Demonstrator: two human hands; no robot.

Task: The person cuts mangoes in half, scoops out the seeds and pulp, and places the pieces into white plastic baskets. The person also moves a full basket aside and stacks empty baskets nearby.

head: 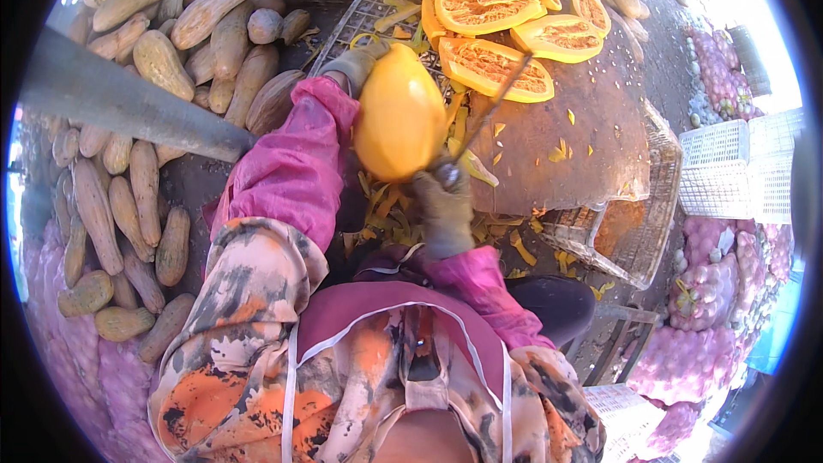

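Observation:
A peeled orange squash (400, 117) stands before me over a plastic crate, its skin gone and its surface smooth. My left hand (360, 67), in a dirty work glove, grips its upper left side. In my right hand (445, 209), also gloved, is a tool with a long thin dark blade (492, 106), apparently a knife. The blade slants up and right, its far end in front of a cut squash half (495, 71). My right hand is close to the squash's lower right side; whether it touches is hard to tell. Peel strips (386, 202) lie beneath.
Halved squashes (488, 3) with seeds showing are piled ahead, beside a brown board (566, 148) dotted with scraps. Unpeeled squashes (218, 9) heap up at left, where a grey pole (135, 99) crosses. White plastic crates (714, 167) and filled net sacks (704, 292) stand at right.

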